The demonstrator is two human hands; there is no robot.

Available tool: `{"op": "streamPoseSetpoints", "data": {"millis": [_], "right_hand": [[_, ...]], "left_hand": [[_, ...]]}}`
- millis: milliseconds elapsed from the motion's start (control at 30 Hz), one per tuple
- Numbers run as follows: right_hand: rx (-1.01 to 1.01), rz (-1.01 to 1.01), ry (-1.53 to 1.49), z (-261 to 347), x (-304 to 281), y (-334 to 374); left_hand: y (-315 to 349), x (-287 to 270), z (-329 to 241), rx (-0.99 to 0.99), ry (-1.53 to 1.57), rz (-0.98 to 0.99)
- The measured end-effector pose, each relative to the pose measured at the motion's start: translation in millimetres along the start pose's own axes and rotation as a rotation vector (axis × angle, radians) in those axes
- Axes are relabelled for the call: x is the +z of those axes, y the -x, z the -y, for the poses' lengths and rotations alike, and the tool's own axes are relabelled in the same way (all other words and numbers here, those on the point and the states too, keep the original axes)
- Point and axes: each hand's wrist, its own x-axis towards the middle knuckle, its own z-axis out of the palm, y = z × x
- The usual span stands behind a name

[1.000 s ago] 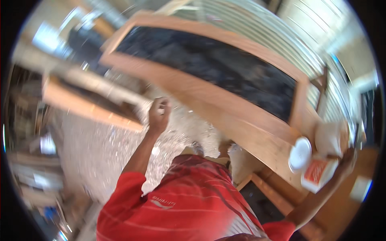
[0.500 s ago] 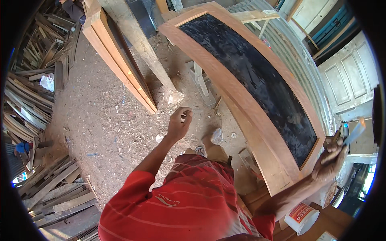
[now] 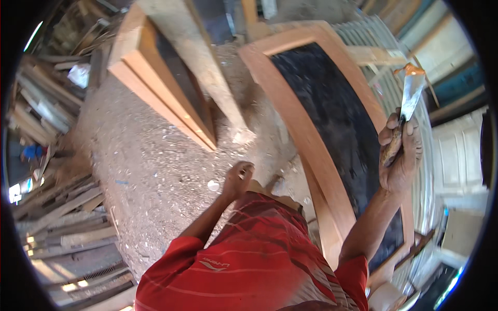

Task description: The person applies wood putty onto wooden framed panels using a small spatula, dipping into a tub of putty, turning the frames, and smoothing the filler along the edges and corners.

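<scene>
My right hand [image 3: 400, 155] is closed around the handle of a putty knife [image 3: 412, 96], held blade up over the right side of a framed wooden panel. Orange-brown putty [image 3: 411, 69] clings to the blade's tip. Below it lies the panel, a door-like piece with a reddish wood frame [image 3: 324, 142] and a dark, smeared centre [image 3: 332, 98]. My left hand [image 3: 238, 180] hangs in front of my body, its fingers loosely curled inward. Nothing shows in it, and it touches no object.
A wooden post [image 3: 215, 78] stands ahead, with long planed timber pieces [image 3: 161, 103] leaning beside it. Stacked scrap boards [image 3: 78, 223] line the left side. Wood chips cover the floor [image 3: 150, 181]. Corrugated sheet [image 3: 428, 171] and a pale panelled door [image 3: 459, 155] are at the right.
My right hand has lifted the putty knife up and away from the panel's near right corner. My left hand has drawn closer to my body. The view has turned and is blurred.
</scene>
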Motion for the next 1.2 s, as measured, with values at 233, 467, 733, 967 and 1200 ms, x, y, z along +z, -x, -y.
{"op": "streamPoseSetpoints", "data": {"millis": [233, 467, 733, 967, 1200], "right_hand": [[0.291, 0.106, -0.092, -113, 43, -70], [0.525, 0.272, 0.055, -215, 90, -141], [0.584, 0.342, 0.488, -275, 85, -183], [-0.196, 0.645, 1.265, -312, 124, -187], [-0.047, 0.951, 1.692, -292, 159, -181]], "left_hand": [[-14, -12, -3, -0.196, 0.036, 0.014], [-118, -30, -22, -0.105, 0.119, 0.023], [-234, -8, -36, -0.094, 0.287, 0.057], [-292, 11, -48, -0.124, 0.265, 0.159], [-292, 17, -32, -0.100, 0.318, 0.145]]}}
